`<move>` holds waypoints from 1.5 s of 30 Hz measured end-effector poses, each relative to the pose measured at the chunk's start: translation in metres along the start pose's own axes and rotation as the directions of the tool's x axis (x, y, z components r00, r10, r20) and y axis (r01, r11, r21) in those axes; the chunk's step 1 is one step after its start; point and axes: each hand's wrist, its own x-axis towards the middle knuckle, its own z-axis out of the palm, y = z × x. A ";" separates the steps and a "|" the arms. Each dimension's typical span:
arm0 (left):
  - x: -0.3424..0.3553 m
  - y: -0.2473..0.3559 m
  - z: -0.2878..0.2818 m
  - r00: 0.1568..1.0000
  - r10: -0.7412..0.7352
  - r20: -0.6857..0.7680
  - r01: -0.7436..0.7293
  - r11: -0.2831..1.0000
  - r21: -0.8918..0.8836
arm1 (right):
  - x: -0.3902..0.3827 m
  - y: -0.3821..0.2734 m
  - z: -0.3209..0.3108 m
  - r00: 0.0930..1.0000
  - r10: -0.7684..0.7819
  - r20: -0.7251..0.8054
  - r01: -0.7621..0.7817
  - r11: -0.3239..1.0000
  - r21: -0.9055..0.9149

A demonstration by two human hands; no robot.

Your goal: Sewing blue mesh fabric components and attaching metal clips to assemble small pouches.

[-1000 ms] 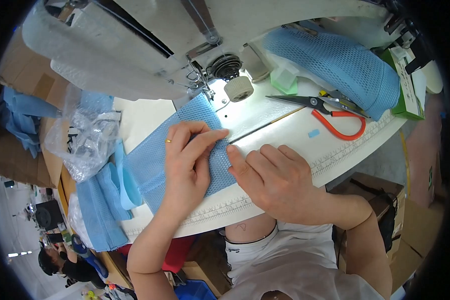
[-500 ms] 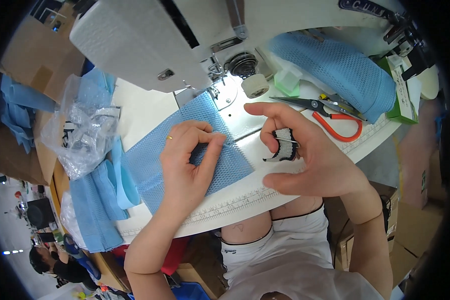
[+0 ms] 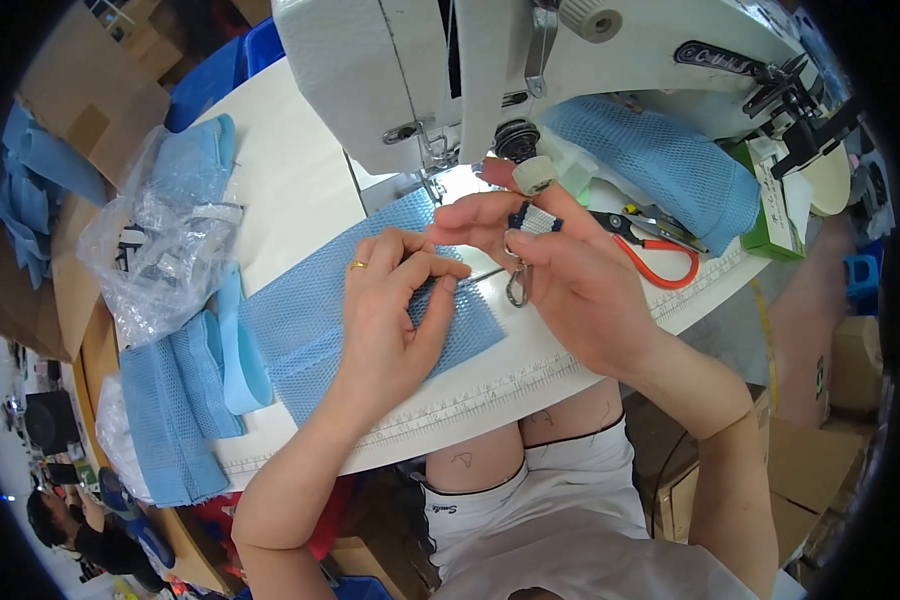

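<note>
A piece of blue mesh fabric (image 3: 300, 310) lies flat on the machine table, its far corner under the needle area of the white sewing machine (image 3: 370, 80). My left hand (image 3: 395, 310) rests on it, thumb and forefinger pinched together at the mesh's right edge. Just to the right, my right hand (image 3: 590, 285) is raised over the table with its fingers bent. Between its thumb and fingers sits a short light woven strap (image 3: 536, 219) with dark edges, and a metal snap hook (image 3: 516, 288) hangs below it.
Orange-handled scissors (image 3: 660, 262) and a rolled blue mesh piece (image 3: 660, 160) lie at the right, by a green box (image 3: 773, 220). At left are a clear plastic bag (image 3: 160, 270) and folded blue mesh (image 3: 175, 410). A ruler strip (image 3: 440, 415) follows the table's front edge.
My right hand has turned and come closer to my left, bringing the strap's snap hook into sight. My left hand keeps its pinch at the mesh edge. The whole view has shifted.
</note>
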 end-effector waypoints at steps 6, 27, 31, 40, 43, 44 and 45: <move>0.001 0.009 -0.007 0.998 -0.047 0.052 0.051 0.996 -0.072 | 0.004 0.007 0.018 1.000 0.019 -0.023 -0.015 0.985 0.170; -0.004 -0.013 -0.013 0.980 -0.185 0.075 0.195 0.802 -0.565 | -0.002 0.028 0.023 0.983 -0.040 0.178 0.073 0.980 -0.184; -0.003 -0.008 -0.014 0.965 -0.255 0.065 0.238 0.739 -0.630 | -0.008 0.034 0.025 0.989 -0.133 0.072 0.151 0.908 -0.391; -0.001 -0.010 -0.016 0.979 -0.183 0.093 0.205 0.852 -0.482 | -0.007 0.000 0.006 0.952 -0.306 0.021 0.218 0.625 -0.749; 0.000 -0.010 -0.016 0.988 -0.132 0.081 0.155 0.884 -0.440 | -0.004 -0.004 0.005 0.956 -0.290 0.045 0.216 0.592 -0.776; 0.001 -0.009 -0.016 0.987 -0.133 0.089 0.159 0.888 -0.432 | -0.004 -0.005 0.004 0.958 -0.279 0.061 0.215 0.567 -0.795; 0.001 -0.009 -0.016 0.986 -0.134 0.097 0.163 0.891 -0.423 | -0.004 -0.007 0.004 0.959 -0.278 0.058 0.213 0.569 -0.794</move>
